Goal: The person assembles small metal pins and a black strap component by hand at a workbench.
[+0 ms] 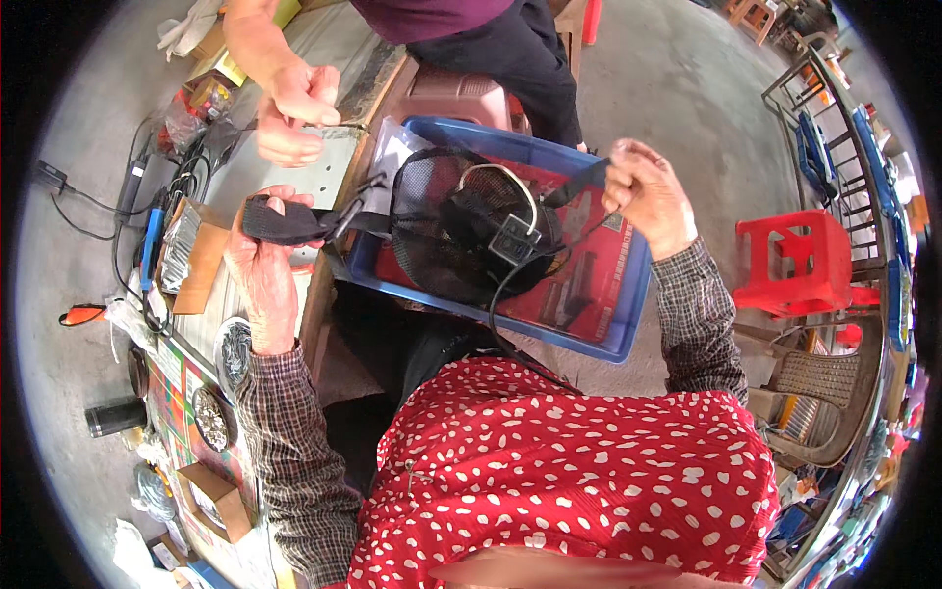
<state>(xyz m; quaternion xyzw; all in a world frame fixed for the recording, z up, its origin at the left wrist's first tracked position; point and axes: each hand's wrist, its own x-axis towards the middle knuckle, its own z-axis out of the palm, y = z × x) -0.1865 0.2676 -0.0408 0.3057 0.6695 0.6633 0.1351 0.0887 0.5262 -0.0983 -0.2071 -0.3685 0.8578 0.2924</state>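
Note:
My left hand (265, 260) is closed around a folded wide black strap (285, 222), with black buckle-like ends hanging beside it. From there a band runs to a black mesh piece (422, 211) over the blue tray. On the mesh sits a small black box (514, 239) with a white cable (502, 169) looping above it and a black cable trailing toward my lap. My right hand (648, 191), raised at the tray's right edge, pinches the end of another black strap (577, 183); its fingertips are slightly blurred.
Beneath the mesh, the blue tray (628, 334) holds red printed packages (392, 265). Across from me, a person's hand (299, 108) reaches over the worktable (319, 167). Open cardboard boxes (201, 260) and cables (191, 177) lie at left. A red stool (795, 260) stands at right.

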